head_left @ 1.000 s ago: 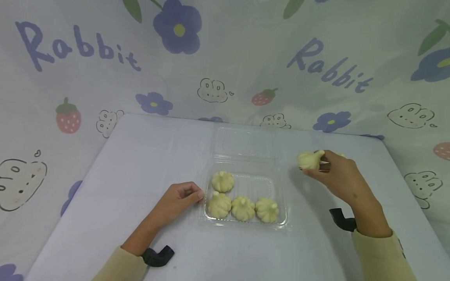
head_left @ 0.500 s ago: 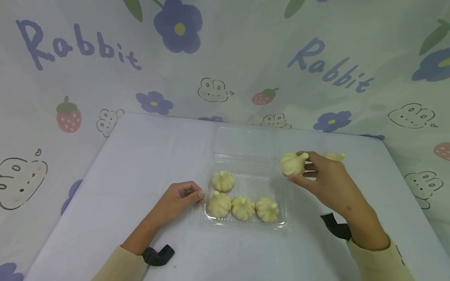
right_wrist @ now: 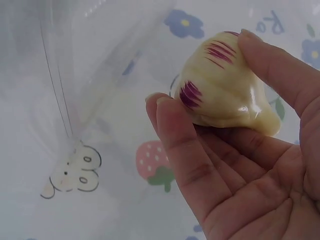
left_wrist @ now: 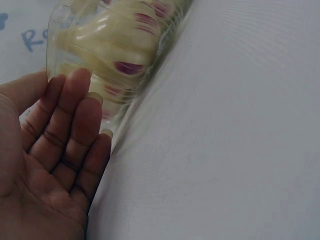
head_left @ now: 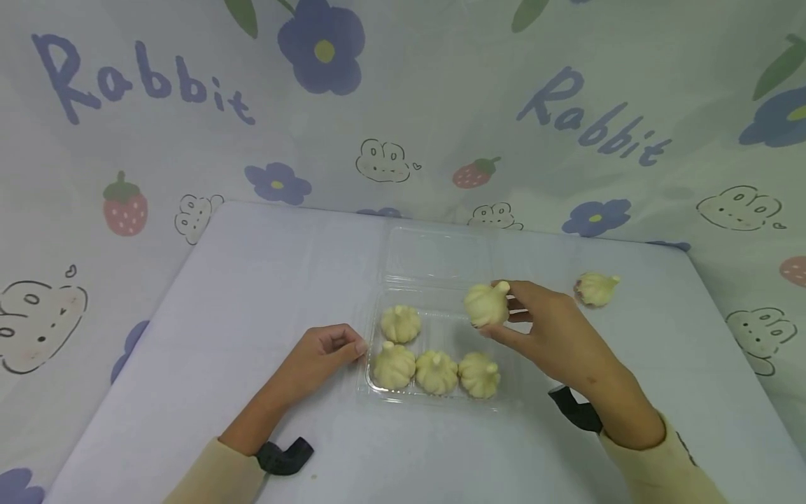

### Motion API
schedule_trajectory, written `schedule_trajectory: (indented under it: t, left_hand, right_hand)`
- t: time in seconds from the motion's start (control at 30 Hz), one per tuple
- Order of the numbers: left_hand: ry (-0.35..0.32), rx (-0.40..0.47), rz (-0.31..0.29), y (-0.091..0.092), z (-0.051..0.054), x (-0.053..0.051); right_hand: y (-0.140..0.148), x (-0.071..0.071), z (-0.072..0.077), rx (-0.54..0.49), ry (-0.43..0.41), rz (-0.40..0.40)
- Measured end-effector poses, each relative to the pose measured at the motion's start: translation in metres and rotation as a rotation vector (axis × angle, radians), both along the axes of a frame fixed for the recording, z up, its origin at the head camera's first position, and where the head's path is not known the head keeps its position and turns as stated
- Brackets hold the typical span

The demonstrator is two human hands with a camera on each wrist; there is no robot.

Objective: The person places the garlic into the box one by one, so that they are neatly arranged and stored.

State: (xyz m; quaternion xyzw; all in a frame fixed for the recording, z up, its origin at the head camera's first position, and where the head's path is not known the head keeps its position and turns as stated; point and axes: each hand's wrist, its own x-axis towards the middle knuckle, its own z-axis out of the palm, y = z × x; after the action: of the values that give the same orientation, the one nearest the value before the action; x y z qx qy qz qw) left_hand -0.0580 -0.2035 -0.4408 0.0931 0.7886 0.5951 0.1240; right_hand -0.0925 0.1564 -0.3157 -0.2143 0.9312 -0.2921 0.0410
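A clear plastic clamshell box [head_left: 453,404] lies with its lid folded back, and several garlic bulbs [head_left: 436,373] sit in its tray along the near side and the left. My left hand [head_left: 324,360] is at the box's left edge; in the left wrist view its thumb and fingers [left_wrist: 85,120] pinch the rim. Over the back right part of the tray, my right hand [head_left: 554,329] holds another garlic bulb [head_left: 486,305] between thumb and fingers. Purple streaks mark this held bulb [right_wrist: 220,80] in the right wrist view.
One more garlic bulb [head_left: 595,289] lies on the white table [head_left: 283,273] at the back right. The transparent lid [head_left: 439,253] rests flat behind the tray. A printed cloth [head_left: 403,91] hangs behind the table.
My right hand has carried the held garlic bulb leftward from the right of the box to above the tray. The bulb behind it has come into full view. My left hand stays put.
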Motion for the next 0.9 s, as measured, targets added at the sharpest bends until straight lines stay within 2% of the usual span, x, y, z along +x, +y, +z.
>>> schedule_trajectory:
  t: [0.43,0.9]
  left_hand:
    - [0.013,0.026,-0.018,0.0,-0.002,-0.001]
    - [0.011,0.021,-0.012,-0.001,-0.002,-0.001]
  right_hand:
    - [-0.023,-0.005,-0.024,0.054,-0.072,0.066]
    - [-0.036,-0.011,-0.037,0.145,-0.092,0.135]
